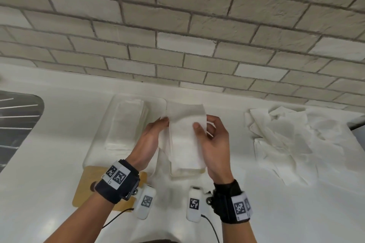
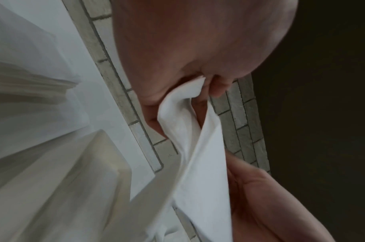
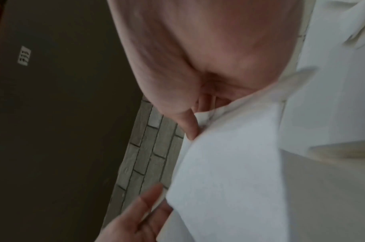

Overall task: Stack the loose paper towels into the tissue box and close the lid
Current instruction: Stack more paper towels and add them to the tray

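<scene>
Both hands hold one white paper towel [image 1: 183, 130] up over the counter. My left hand [image 1: 165, 122] pinches its left edge, and my right hand [image 1: 201, 127] grips its right edge with the thumb on top. The left wrist view shows the towel [image 2: 190, 131] pinched between my left fingers [image 2: 216, 88]. In the right wrist view the towel [image 3: 229, 163] runs from my right fingers [image 3: 187, 126]. Under the held towel lies a stack of folded towels [image 1: 185, 169]. A clear tissue box [image 1: 122, 124] with towels inside stands to the left. Its wooden lid [image 1: 85, 183] lies flat under my left wrist.
A heap of loose white paper towels [image 1: 286, 138] lies on the white counter [image 1: 256, 203] to the right. A dark ribbed area [image 1: 17, 120] is at the far left. A brick wall [image 1: 177, 35] closes off the back. A dark object [image 1: 357, 124] shows at the right edge.
</scene>
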`<state>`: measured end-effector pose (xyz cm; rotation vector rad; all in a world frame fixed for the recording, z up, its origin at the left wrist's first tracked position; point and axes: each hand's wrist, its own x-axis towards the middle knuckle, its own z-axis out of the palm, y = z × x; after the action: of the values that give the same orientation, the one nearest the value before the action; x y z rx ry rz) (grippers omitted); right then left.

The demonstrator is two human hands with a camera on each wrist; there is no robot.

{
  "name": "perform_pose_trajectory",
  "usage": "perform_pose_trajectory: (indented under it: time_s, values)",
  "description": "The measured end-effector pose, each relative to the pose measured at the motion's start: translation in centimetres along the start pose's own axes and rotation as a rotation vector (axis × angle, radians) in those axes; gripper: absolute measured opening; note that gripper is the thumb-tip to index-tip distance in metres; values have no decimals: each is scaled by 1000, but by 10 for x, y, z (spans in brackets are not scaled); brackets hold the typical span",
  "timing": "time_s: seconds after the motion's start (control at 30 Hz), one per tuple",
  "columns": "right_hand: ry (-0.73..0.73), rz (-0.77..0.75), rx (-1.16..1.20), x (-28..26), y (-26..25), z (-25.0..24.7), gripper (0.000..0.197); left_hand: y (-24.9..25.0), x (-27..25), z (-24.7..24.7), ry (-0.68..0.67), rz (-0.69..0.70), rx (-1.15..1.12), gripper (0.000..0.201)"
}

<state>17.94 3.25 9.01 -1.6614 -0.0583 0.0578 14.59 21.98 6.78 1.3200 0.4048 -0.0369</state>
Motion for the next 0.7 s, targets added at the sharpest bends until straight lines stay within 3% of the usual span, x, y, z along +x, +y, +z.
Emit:
perform_pose_trajectory:
  time_s: [0.07, 0.13, 0.2, 0.3, 0.43, 0.5, 0.53, 0.63, 0.7]
  values:
    - [40, -12, -2, -3, 7, 5, 17, 3, -3, 3, -41, 101, 87, 60]
    - [114, -26, -38, -7, 10, 9, 19, 4, -5, 6, -16, 246, 219, 48]
    - [157, 60, -78, -9, 16, 11, 31, 3, -4, 6, -31, 327, 300, 36]
    - [-12, 267, 199, -7, 31, 9, 51, 9, -6, 7, -102, 380, 426, 31]
    - [71, 127, 316, -9, 30, 4, 34, 21, -6, 5, -134, 422, 580, 31]
    - [134, 79, 319, -5, 26, -2, 20, 29, -7, -2, -113, 449, 643, 14]
    - [149, 74, 286, -1, 26, -6, 17, 33, -6, -8, -108, 469, 667, 11]
    - [161, 95, -64, 18, 46, -9, 14, 42, -5, -30, -91, 440, 688, 37]
    - [63, 145, -341, 27, 65, -3, 22, 46, -4, -41, -61, 432, 660, 54]
